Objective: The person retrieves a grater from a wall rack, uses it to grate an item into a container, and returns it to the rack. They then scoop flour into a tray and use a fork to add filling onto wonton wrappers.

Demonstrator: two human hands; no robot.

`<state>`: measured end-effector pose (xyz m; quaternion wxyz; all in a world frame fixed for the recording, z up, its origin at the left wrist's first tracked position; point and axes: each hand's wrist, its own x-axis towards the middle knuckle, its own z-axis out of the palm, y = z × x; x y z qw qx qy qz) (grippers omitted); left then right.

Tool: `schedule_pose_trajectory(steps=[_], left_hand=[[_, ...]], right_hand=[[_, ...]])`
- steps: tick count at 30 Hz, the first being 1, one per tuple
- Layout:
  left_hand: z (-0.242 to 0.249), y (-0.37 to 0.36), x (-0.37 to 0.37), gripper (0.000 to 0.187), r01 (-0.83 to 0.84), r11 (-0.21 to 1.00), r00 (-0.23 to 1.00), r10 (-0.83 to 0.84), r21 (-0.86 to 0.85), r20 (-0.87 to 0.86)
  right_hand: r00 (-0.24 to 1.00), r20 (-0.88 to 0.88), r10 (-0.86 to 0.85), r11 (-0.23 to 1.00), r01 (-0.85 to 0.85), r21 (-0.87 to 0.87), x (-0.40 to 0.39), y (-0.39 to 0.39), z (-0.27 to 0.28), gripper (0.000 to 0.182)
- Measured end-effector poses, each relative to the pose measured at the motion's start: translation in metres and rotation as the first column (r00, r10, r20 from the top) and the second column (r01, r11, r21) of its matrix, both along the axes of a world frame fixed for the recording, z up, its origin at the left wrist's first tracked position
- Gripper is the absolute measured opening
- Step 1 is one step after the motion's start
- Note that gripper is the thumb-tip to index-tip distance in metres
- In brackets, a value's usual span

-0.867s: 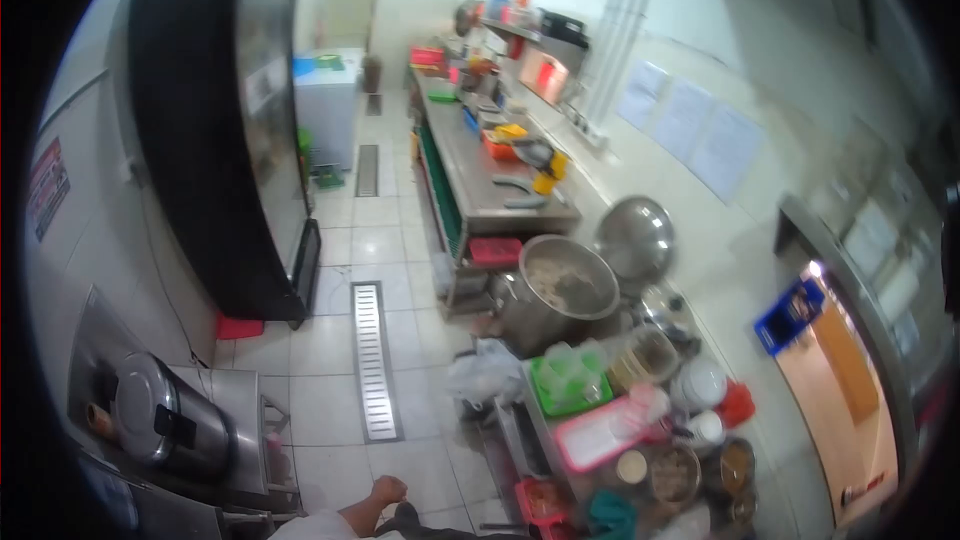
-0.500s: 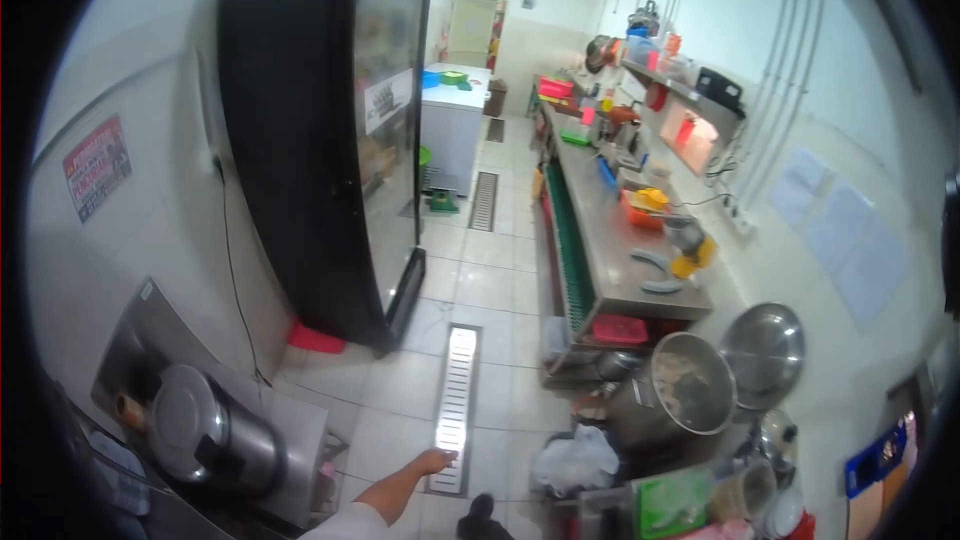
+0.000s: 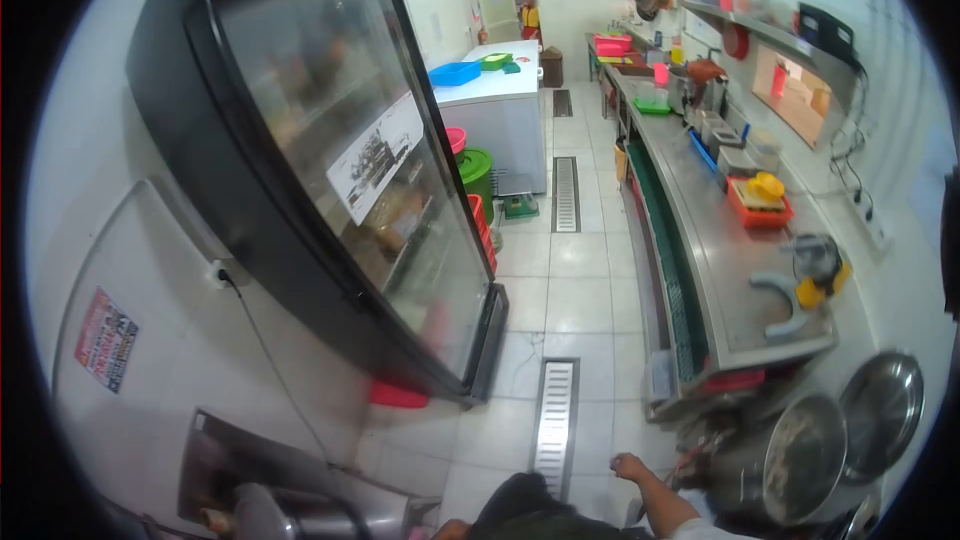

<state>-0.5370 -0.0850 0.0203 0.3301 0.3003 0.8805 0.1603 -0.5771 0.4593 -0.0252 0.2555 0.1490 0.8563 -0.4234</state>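
Note:
My right hand [image 3: 628, 467] is low in the view, over the tiled floor to the right of the drain grate [image 3: 555, 430]. Its fingers are curled in and nothing shows in them. A large steel pot [image 3: 805, 460] with pale contents stands to the right of that forearm. Only a small part of my left hand [image 3: 453, 530] shows at the bottom edge; its fingers are hidden. Dark clothing [image 3: 520, 505] fills the bottom middle, between my hands.
A black glass-door fridge [image 3: 340, 140] stands on the left, with a white chest freezer [image 3: 490, 125] beyond it. Along the right runs a steel counter [image 3: 700, 230] bearing an orange basket [image 3: 760, 210]. A lidded steel container [image 3: 300, 515] is at lower left.
The view has moved forward and turned left, so the fridge looms larger. My left hand has dropped almost out of view, and my right hand has come into sight.

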Motion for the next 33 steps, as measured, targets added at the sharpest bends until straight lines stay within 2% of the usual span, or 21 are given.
schedule_pose_trajectory(steps=[4,7,9,10,13,15,16,17,18,19,21,23,25,26,27,28,29,30,31,32,33], left_hand=[[0.004,0.014,-0.142,0.027,0.098,0.988,0.995,-0.094,-0.117,0.042],[0.006,0.023,-0.263,0.029,0.212,0.959,0.977,-0.201,-0.188,0.077],[0.000,0.067,-0.374,0.029,0.286,0.936,0.958,-0.281,-0.205,0.053],[-0.004,0.099,-0.414,0.030,0.319,0.925,0.947,-0.315,-0.207,0.052],[-0.011,0.161,-0.536,0.031,0.425,0.857,0.902,-0.427,-0.292,0.059],[-0.018,0.192,-0.652,0.034,-0.110,0.984,0.991,0.097,-0.139,-0.095],[-0.024,0.210,-0.708,0.031,-0.424,0.884,0.901,0.433,0.195,-0.002],[-0.033,0.231,-0.770,0.027,-0.493,0.771,0.856,0.513,0.404,0.066],[-0.020,0.255,-0.827,0.024,-0.676,0.626,0.735,0.609,0.389,0.298],[-0.010,0.273,-0.867,0.021,-0.694,0.474,0.701,0.618,0.542,0.357],[0.004,0.299,-0.934,0.022,-0.767,0.404,0.623,0.654,0.497,0.429],[-0.003,0.314,-0.992,0.031,-0.650,0.607,0.733,0.660,0.458,0.167],[0.012,0.319,-1.013,0.044,-0.625,0.748,0.780,0.601,0.221,0.174],[-0.007,0.316,-1.015,0.036,-0.558,0.769,0.812,0.584,0.310,0.013],[-0.021,0.307,-1.029,0.033,-0.443,0.892,0.894,0.432,0.090,0.121],[-0.023,0.298,-1.042,0.041,0.281,0.956,0.938,-0.291,-0.080,-0.189],[-0.014,0.303,-1.049,0.034,0.412,0.891,0.897,-0.433,-0.194,-0.084],[-0.016,0.309,-1.055,0.030,0.513,0.858,0.855,-0.508,0.022,-0.107],[-0.011,0.329,-1.087,0.030,0.535,0.843,0.842,-0.528,0.048,-0.110],[-0.006,0.358,-1.124,0.029,0.543,0.838,0.836,-0.533,0.058,-0.130],[-0.008,0.384,-1.159,0.029,0.546,0.835,0.833,-0.533,0.069,-0.147]], right_hand=[[0.981,-0.126,-0.147,0.987,0.136,-0.090,-0.162,0.041,0.020,0.022],[0.968,0.012,-0.250,0.968,0.250,-0.024,-0.238,0.066,0.020,0.025],[0.988,-0.146,-0.048,0.993,0.063,0.100,-0.257,0.088,0.009,0.024],[0.864,-0.224,0.451,0.873,-0.375,0.311,-0.265,0.113,-0.006,0.026],[0.970,0.096,0.224,0.975,-0.223,-0.021,-0.290,0.112,0.023,0.025],[0.976,0.068,0.209,0.977,-0.205,-0.053,-0.346,0.119,0.031,0.024],[0.975,0.059,0.216,0.975,-0.211,-0.076,-0.374,0.119,0.031,0.024],[0.973,0.055,0.226,0.971,-0.220,-0.098,-0.400,0.128,0.038,0.023],[0.970,0.055,0.237,0.965,-0.229,-0.124,-0.421,0.142,0.036,0.023],[0.967,0.055,0.248,0.959,-0.238,-0.152,-0.441,0.156,0.033,0.022],[0.960,0.055,0.274,0.943,-0.257,-0.212,-0.483,0.185,0.036,0.022],[0.952,0.039,0.302,0.919,-0.280,-0.279,-0.530,0.214,0.023,0.021],[0.948,-0.020,0.319,0.893,-0.307,-0.330,-0.612,0.241,0.007,0.020],[0.950,-0.044,0.311,0.880,-0.305,-0.364,-0.644,0.239,-0.002,0.020],[0.954,-0.061,0.293,0.872,-0.293,-0.393,-0.670,0.239,-0.008,0.020],[0.960,-0.073,0.272,0.868,-0.277,-0.412,-0.681,0.262,-0.109,0.019],[0.732,0.124,0.670,0.704,-0.679,0.208,-0.767,0.259,-0.092,0.020],[0.748,0.110,0.655,0.677,-0.645,0.354,-0.832,0.271,-0.059,0.020],[0.630,-0.063,0.774,0.570,-0.650,0.503,-0.894,0.295,-0.091,0.022],[0.856,-0.103,0.506,0.812,-0.433,0.392,-0.959,0.307,-0.057,0.025],[0.819,-0.280,0.502,0.820,-0.348,0.454,-1.017,0.320,-0.019,0.030]])
